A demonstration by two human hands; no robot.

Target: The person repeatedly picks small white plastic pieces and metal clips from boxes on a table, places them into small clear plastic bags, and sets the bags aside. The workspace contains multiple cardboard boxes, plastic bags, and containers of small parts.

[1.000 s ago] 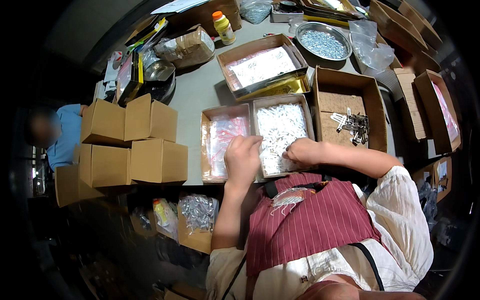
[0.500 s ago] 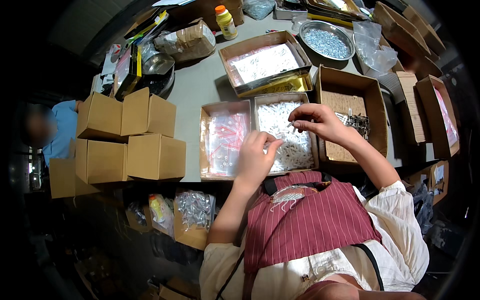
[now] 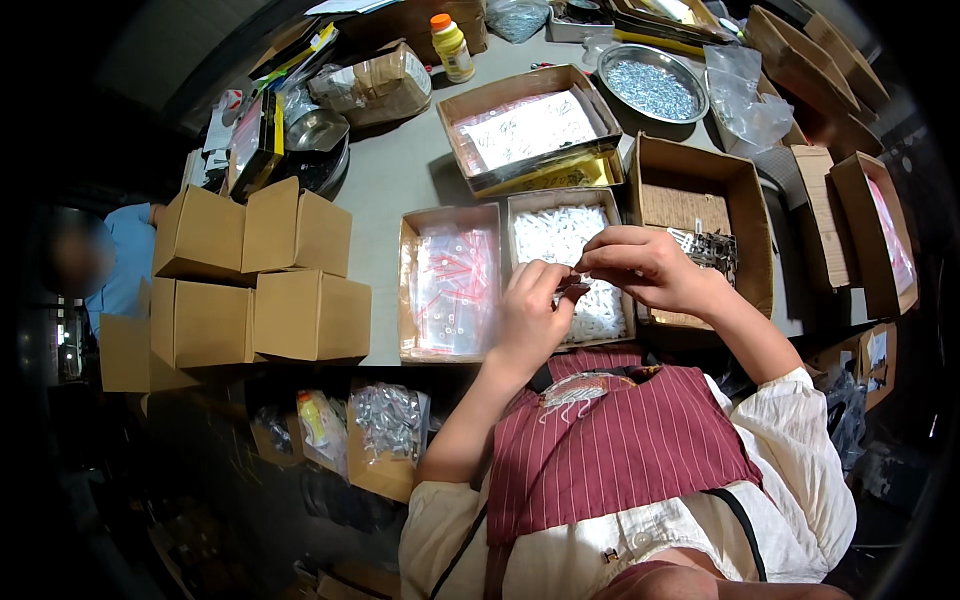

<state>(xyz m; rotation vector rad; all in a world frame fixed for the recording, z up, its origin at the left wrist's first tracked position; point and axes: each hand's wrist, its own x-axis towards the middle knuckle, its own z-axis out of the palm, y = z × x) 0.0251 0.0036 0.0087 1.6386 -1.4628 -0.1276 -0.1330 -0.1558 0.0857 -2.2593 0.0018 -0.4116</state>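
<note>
My left hand (image 3: 538, 312) and my right hand (image 3: 652, 270) meet over the front part of a box of small white plastic pieces (image 3: 555, 235). The fingertips of both are pinched close together. Something small and partly shiny shows between them, too hidden to name. Left of that box, beside my left hand, is an open cardboard box (image 3: 408, 290) of clear zip bags with red closures (image 3: 455, 275); several of these bags contain small round parts. Near my right wrist stands a deeper cardboard box (image 3: 757, 210) with small metal pieces (image 3: 712, 250) on its cardboard bottom.
Empty brown cartons (image 3: 312, 310) stack at the left. Behind the small-parts boxes sits a carton with bags and a white sheet (image 3: 530, 130). A steel bowl (image 3: 655, 85) holds small metal parts, and a yellow bottle (image 3: 452, 48) stands farther back. A person in blue (image 3: 125, 255) is at far left.
My right hand has moved down and toward my left hand, which has shifted right. Their fingertips, apart before, now come together.
</note>
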